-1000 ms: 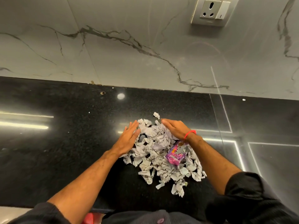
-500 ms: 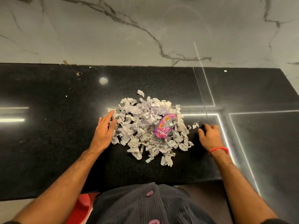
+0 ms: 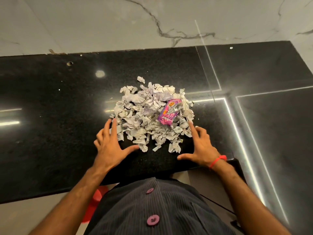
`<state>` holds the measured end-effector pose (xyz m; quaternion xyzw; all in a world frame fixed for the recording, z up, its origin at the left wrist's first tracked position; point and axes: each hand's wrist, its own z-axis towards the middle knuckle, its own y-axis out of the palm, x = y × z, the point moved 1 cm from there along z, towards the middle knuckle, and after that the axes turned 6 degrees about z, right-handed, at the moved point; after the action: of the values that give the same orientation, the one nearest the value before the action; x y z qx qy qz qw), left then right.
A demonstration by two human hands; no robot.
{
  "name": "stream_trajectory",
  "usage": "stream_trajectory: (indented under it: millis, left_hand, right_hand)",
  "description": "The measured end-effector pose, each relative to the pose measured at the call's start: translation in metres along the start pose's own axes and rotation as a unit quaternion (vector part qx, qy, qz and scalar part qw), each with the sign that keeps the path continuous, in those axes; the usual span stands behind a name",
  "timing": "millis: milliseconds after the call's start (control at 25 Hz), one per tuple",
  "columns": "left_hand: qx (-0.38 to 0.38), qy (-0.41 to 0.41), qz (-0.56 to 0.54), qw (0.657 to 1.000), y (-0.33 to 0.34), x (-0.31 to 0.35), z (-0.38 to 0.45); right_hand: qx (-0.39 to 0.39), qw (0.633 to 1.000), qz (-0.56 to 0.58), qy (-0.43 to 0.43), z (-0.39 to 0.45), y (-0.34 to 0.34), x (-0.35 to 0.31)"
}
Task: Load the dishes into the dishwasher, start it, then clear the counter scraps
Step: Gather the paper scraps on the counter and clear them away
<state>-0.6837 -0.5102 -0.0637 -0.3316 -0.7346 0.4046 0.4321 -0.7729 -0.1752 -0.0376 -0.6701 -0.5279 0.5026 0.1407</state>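
Black counter (image 3: 50, 133): polished stone, bearing the scraps near its front edge.

Left hand (image 3: 111, 146): flat, fingers spread wide, holding nothing; fingertips touch the left flank of the heap, apparently placed to corral it.

Paper scraps (image 3: 144, 116): one loose mound of torn, crumpled pieces, centred between the hands.

Pink wrapper (image 3: 168, 111): lies on the mound's right side.

Right hand (image 3: 201, 148): spread open, empty, forefinger against the heap's right edge, mirroring the other, probably to gather the scraps together.

Red wristband (image 3: 218, 161): on the right wrist.
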Motion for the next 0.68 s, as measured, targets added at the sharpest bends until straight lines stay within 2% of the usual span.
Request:
stream_trajectory:
  millis: [120,240,360,480,680]
  left_hand:
    - [-0.016,0.071,-0.01,0.997,0.008,0.022,0.0]
    - [0.003,0.071,-0.037,0.997,-0.006,0.025,0.011]
    - [0.001,0.088,0.005,0.996,-0.017,0.02,0.014]
    - [-0.02,0.14,0.052,0.989,-0.013,0.042,0.018]
    - [-0.062,0.169,0.056,0.982,0.0,0.096,0.043]
  right_hand:
    - [0.042,0.998,-0.011,-0.044,0.014,0.015,-0.03]
    - [0.089,0.994,0.003,-0.059,0.019,-0.002,-0.031]
    - [0.122,0.991,0.007,-0.055,0.026,-0.026,-0.025]
    - [0.066,0.997,-0.016,-0.041,0.052,-0.042,-0.032]
    - [-0.02,0.988,-0.12,-0.098,0.087,-0.041,-0.066]
